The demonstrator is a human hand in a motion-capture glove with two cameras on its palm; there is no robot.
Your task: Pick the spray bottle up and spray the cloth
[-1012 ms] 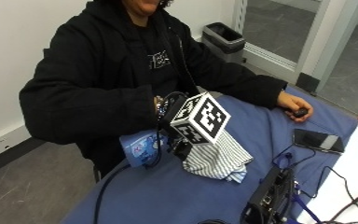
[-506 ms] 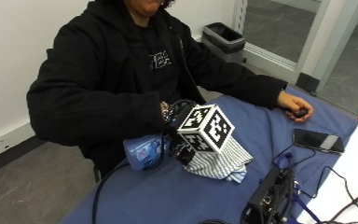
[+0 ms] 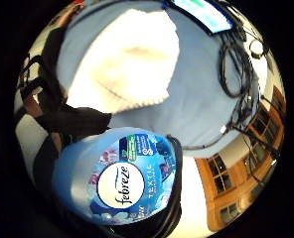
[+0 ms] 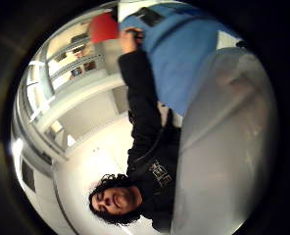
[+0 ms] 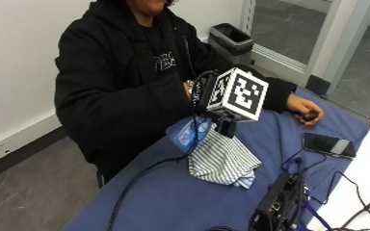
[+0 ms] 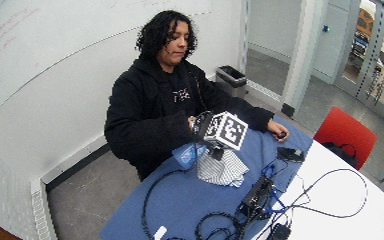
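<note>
At the table's near edge, a blue Febreze spray bottle is held just above the blue tablecloth. My gloved right hand grips its upper part, mostly hidden behind the marker cube. A crumpled blue-and-white striped cloth lies on the table right beside and below the bottle. In the little finger side palm view the bottle's label is close to the palm, with the cloth beyond it. The bottle's pale side fills much of the thumb side palm view.
The person's bare left hand rests on the blue tablecloth holding a small black object. A phone lies beyond the cloth. A black box with cables sits at the front. A bin stands behind.
My right hand has lifted the spray bottle and carried it from the table edge toward the cloth. The cloth and the left hand have stayed put.
</note>
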